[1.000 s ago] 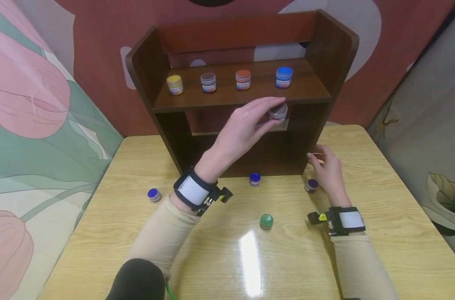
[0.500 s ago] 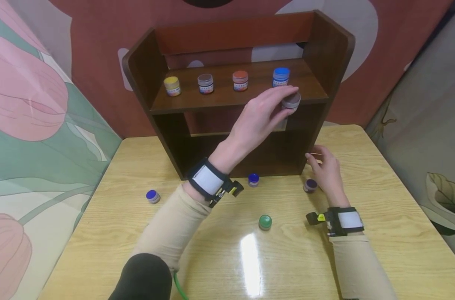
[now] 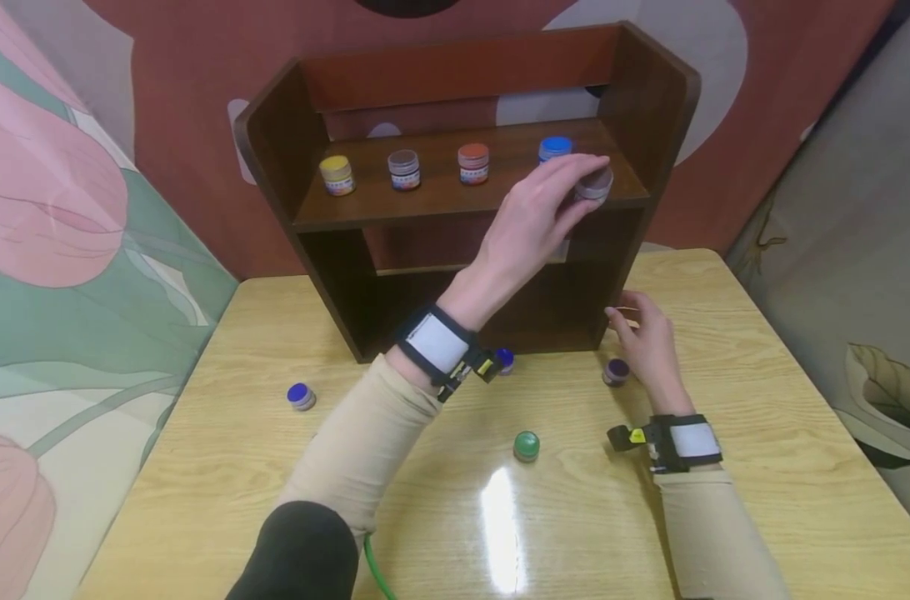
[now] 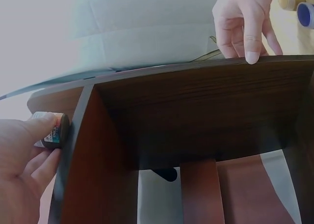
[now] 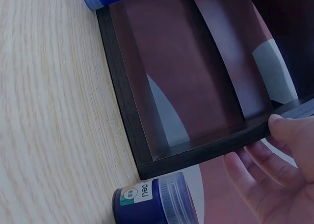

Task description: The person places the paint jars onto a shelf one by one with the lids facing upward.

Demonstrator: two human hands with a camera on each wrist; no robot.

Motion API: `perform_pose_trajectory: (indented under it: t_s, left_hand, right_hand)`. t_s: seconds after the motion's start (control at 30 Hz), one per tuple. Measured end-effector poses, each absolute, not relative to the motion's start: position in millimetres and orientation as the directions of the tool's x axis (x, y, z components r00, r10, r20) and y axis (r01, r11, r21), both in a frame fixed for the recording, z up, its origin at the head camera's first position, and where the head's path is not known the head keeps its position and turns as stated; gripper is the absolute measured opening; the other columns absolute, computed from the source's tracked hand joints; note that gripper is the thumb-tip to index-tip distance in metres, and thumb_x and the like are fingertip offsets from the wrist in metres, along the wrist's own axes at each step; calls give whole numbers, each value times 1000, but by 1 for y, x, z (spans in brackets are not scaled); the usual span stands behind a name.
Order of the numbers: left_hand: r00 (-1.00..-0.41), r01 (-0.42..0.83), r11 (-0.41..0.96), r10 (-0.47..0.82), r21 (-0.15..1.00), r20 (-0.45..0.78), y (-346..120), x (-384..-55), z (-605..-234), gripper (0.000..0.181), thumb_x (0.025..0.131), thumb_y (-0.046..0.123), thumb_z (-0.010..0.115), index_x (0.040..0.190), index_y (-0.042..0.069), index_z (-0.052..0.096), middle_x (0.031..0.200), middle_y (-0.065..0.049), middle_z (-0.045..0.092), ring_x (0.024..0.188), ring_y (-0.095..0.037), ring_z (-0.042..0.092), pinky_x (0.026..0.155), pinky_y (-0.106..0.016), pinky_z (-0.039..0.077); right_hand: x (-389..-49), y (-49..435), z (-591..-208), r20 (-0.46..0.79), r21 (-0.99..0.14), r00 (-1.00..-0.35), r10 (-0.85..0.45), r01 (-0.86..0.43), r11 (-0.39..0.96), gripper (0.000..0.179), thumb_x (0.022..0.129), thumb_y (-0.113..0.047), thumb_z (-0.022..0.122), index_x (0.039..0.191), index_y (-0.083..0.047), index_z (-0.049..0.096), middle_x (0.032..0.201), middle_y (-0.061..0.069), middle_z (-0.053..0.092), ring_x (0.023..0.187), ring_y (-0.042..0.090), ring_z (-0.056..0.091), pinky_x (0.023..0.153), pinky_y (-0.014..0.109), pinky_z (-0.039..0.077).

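Observation:
My left hand (image 3: 526, 218) pinches a small paint jar (image 3: 596, 185) with a dark lid between thumb and fingers. It is at the right end of the front edge of the brown wooden shelf's (image 3: 653, 100) upper board. In the left wrist view the jar (image 4: 60, 130) sits close to that edge; I cannot tell whether it touches. Low on the right, my right hand (image 3: 652, 350) grips the shelf's side panel, thumb on its front edge in the right wrist view. Along the upper board stand yellow (image 3: 338, 177), dark-lidded (image 3: 404, 171), red (image 3: 473, 164) and partly hidden blue (image 3: 555, 148) jars.
On the table (image 3: 440, 533) are a green-lidded jar (image 3: 526, 446), a blue-lidded jar (image 3: 301, 396) on the left and a purple jar (image 3: 616, 372) by my right hand. Another blue-lidded jar (image 3: 506, 360) is partly behind my left wrist strap. A patterned cloth (image 3: 455, 25) hangs behind.
My left hand has carried the dark-lidded jar up and to the right, from below the upper board's front edge to its right end. My right hand stays on the side panel.

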State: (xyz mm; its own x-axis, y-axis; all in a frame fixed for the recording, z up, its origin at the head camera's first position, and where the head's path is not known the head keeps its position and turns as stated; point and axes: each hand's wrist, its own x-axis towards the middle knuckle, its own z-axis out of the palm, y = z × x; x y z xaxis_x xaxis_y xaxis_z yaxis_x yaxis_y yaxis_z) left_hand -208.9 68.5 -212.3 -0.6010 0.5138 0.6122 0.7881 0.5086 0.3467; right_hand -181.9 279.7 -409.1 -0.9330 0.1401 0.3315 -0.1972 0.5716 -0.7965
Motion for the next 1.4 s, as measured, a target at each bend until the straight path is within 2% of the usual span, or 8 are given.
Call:
perform_pose_trajectory:
  t_s: [0.33,0.43,0.5,0.6,0.7,0.77,0.97,1.4]
  left_hand:
    - [-616,775,529,514,345,597,82,-217,-209,47,97,20,64,142,11,54,145,-4,56,133,-13,53,115,-12,35]
    - [-646,754,546,514,365,564,88,-219,-205,47,98,21,62,144,13,53,147,-3,55,134,-11,53,115,-11,34]
    - [-671,733,565,513,378,535,92,-219,-203,48,99,21,61,145,14,51,148,-3,54,135,-11,52,115,-11,34]
    - [-701,706,595,511,384,497,98,-221,-200,49,99,22,60,146,14,49,149,-2,52,135,-10,51,114,-10,35]
    - [-724,683,622,505,383,469,103,-223,-198,49,100,22,59,147,14,48,149,-3,52,135,-10,51,113,-11,37]
    - [-740,666,640,501,384,449,106,-225,-196,48,100,23,58,147,14,48,149,-2,52,135,-9,51,112,-11,39]
    - [-774,626,693,501,357,386,114,-231,-189,50,100,24,59,147,15,45,146,-3,54,130,-9,56,107,-12,45]
    - [-810,583,735,489,348,325,127,-239,-185,50,101,27,55,148,16,43,143,-2,56,125,-8,59,100,-11,48]
  right_hand:
    - [-182,280,-410,330,-807,-934,137,-204,554,38,103,-21,54,130,5,54,128,26,63,113,41,66,80,2,49]
    - [-181,281,-410,330,-811,-934,136,-207,548,38,103,-21,54,130,5,54,128,26,63,113,41,66,79,0,47]
    - [-181,281,-409,328,-809,-935,137,-203,551,38,103,-21,54,131,5,54,129,25,62,113,40,66,81,3,51]
    - [-181,280,-408,322,-806,-936,139,-194,559,38,103,-22,54,131,4,54,130,25,62,114,40,65,88,22,59]
    - [-181,279,-408,314,-808,-939,140,-187,558,39,104,-23,53,132,4,54,130,25,62,116,40,65,94,45,57]
    - [-180,279,-407,309,-813,-941,141,-184,553,39,104,-23,53,132,4,54,130,26,61,117,41,64,95,51,55]
    - [-180,278,-408,311,-810,-940,141,-184,556,38,104,-22,53,131,4,54,131,26,61,116,41,64,95,50,55]
    - [-181,278,-408,302,-812,-943,143,-176,556,38,104,-24,53,131,3,55,130,25,62,117,41,64,96,53,55]
